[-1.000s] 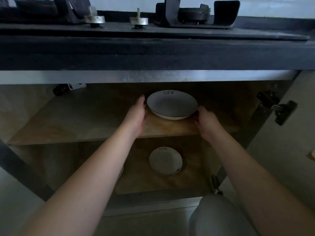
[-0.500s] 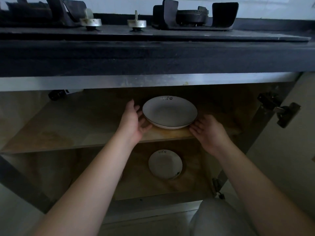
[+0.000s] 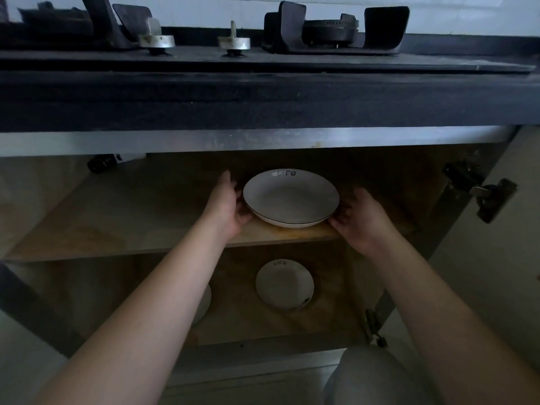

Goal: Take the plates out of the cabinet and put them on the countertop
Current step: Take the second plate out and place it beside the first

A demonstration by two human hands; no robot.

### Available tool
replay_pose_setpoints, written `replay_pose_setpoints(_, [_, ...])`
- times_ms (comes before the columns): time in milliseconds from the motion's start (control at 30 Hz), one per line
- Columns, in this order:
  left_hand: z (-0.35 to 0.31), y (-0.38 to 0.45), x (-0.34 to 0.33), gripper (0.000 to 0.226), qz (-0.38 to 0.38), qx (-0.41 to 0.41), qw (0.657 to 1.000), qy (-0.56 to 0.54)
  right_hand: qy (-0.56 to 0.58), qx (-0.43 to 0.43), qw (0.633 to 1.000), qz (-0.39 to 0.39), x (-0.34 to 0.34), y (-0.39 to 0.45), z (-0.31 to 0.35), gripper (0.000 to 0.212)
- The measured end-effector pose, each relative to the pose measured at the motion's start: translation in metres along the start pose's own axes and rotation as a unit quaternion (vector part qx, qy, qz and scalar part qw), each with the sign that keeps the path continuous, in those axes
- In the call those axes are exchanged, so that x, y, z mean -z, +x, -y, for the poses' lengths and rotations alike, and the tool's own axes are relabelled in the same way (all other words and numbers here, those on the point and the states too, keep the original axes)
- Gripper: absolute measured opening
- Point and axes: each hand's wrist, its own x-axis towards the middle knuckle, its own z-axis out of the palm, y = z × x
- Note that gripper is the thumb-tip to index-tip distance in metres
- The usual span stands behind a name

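We grip the upper plate [image 3: 290,197] with left hand [image 3: 226,204] and right hand [image 3: 358,219]; nothing reached the countertop [image 3: 263,97], lower plate [image 3: 285,285] waits.

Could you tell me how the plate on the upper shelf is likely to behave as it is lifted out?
The plate looks glazed ceramic, so probably rigid, breakable and somewhat slippery. The left hand and right hand meet its rim from opposite sides, which should keep it level. It sits near the shelf edge, so it should slide out easily.
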Motion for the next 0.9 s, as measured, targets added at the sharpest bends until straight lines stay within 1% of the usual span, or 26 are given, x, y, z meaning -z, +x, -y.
replay_pose_setpoints(133, [-0.003, -0.003, 0.013, 0.062, -0.002, 0.009, 0.999, 0.040, -0.018, -0.015, 1.000, 0.013, 0.007, -0.009, 0.000, 0.052])
replay_pose_setpoints(233, [-0.009, -0.014, 0.024, 0.062, -0.007, 0.028, 0.996, 0.089, -0.054, -0.035, 0.997, 0.033, 0.012, -0.018, 0.000, 0.053])
replay_pose_setpoints(333, [-0.014, -0.026, 0.032, 0.061, -0.012, 0.045, 0.991, 0.127, -0.087, -0.057, 0.994, 0.037, 0.009, -0.029, 0.000, 0.052])
replay_pose_setpoints(467, [-0.015, -0.043, 0.045, 0.063, -0.012, 0.039, 0.990, 0.133, -0.113, -0.069, 0.989, 0.062, 0.006, -0.043, -0.004, 0.052])
replay_pose_setpoints(567, [-0.013, -0.058, 0.061, 0.064, 0.009, 0.040, 0.992, 0.119, -0.133, -0.064, 0.986, 0.072, 0.006, -0.055, -0.010, 0.053])
replay_pose_setpoints(667, [-0.011, -0.072, 0.081, 0.060, 0.020, 0.022, 0.994, 0.101, -0.150, -0.062, 0.984, 0.079, 0.005, -0.066, -0.016, 0.046])
replay_pose_setpoints(833, [0.001, -0.090, 0.112, 0.056, -0.008, -0.008, 0.995, 0.098, -0.205, -0.051, 0.973, 0.094, 0.001, -0.078, -0.031, 0.030])
replay_pose_setpoints(900, [0.007, -0.093, 0.120, 0.054, -0.028, -0.023, 0.993, 0.110, -0.227, -0.045, 0.966, 0.114, -0.006, -0.078, -0.036, 0.032])
